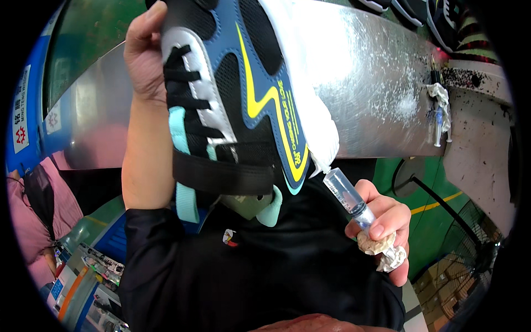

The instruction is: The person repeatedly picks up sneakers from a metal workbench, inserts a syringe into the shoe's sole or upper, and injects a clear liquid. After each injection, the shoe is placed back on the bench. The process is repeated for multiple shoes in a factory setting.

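My left hand [146,58] is closed round the toe end of a sneaker [227,83], held up on its side. The shoe is black and blue-grey with yellow lines, a silver lace panel, mint tabs and a black strap. Along its right side runs a thick white sole [323,124], or a white cover over it; I cannot tell which. Fingers of my right hand [390,218] are wrapped round a clear plastic syringe [344,191] and crumpled tissue [391,258]. The syringe tip points up at the heel end of the sole, touching or almost touching a white wisp there.
Beyond the shoe lies a scuffed metal tabletop [376,83] with white specks. Near its right edge are more syringes [440,124] with tissue. Dark shoes [437,19] sit at the far right. A black fan [470,238] stands low right. At left is a person in pink [52,193].
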A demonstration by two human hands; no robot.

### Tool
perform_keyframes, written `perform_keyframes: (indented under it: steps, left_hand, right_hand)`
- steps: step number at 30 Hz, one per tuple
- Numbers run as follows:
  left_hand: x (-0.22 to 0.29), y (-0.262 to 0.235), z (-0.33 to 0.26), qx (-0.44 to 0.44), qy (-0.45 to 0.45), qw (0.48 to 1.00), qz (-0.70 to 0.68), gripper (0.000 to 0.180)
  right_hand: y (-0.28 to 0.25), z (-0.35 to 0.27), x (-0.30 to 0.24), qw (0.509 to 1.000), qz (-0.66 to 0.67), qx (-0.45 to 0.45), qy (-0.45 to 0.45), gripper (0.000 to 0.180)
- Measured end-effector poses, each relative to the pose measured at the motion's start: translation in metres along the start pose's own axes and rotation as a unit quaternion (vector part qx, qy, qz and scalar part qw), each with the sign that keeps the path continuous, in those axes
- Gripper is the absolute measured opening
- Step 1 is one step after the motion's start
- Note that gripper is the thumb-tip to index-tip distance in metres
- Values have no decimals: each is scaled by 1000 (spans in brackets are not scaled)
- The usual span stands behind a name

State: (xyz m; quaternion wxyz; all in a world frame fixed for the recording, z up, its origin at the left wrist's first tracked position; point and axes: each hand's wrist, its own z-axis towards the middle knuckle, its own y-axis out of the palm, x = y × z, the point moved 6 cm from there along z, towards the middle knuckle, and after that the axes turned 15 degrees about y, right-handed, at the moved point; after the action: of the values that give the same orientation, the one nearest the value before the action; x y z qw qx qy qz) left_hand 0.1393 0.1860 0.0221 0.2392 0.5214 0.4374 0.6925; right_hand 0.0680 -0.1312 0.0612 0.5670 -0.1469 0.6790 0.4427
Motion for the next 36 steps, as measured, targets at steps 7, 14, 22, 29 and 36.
perform_keyframes:
  steps: [7,14,22,29,36]
  left_hand:
    - [6,-18,12,42,4,997,60,20]
    - [8,-30,19,77,8,991,112,16]
    - [10,-45,12,122,0,977,176,17]
    - [54,-79,-13,104,-51,964,240,29]
    - [58,-49,-71,123,-78,944,296,38]
  right_hand:
    - [-7,-14,12,1000,4,5,-19,75]
    - [-14,-22,17,999,-18,4,-29,75]
    - [-20,-27,24,998,-41,5,-51,76]
    - [-20,-23,24,996,-69,-4,-61,75]
    - [-20,-15,28,992,-101,4,-78,72]
